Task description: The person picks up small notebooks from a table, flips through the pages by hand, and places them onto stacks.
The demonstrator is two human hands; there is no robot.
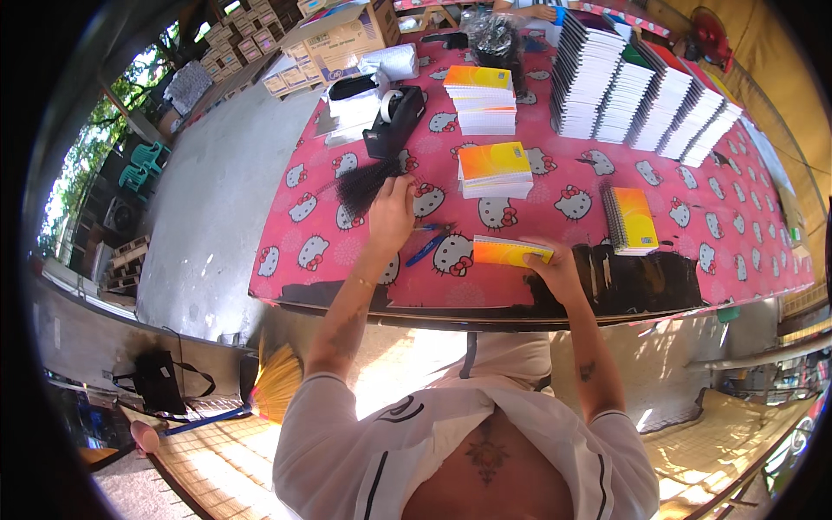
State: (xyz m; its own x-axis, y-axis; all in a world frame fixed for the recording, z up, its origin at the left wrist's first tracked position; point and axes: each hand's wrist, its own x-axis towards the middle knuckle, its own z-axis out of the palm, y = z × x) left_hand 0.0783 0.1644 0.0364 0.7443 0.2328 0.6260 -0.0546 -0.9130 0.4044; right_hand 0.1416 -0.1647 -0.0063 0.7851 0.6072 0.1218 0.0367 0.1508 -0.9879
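Observation:
My left hand [393, 211] reaches to a bundle of black spiral binding coils [357, 191] on the pink tablecloth, its fingers closed on the near end of the bundle. How many coils it grips cannot be made out. My right hand [555, 266] holds a small yellow-orange notebook [510, 252] by its right end, close to the table's front edge. Between the hands lie blue-handled pliers [425, 249]. Beyond them sits a low stack of yellow-orange notebooks [494, 163]. To the right of my right hand lies a notebook with a black spiral [634, 220].
A black tape dispenser [395, 123] stands beyond the coils. Farther back is a taller notebook stack [481, 113]. Tall stacks of spiral notebooks [588, 78] fill the far right. A black plastic bag [492, 42] lies at the back. The cloth is torn along the front edge.

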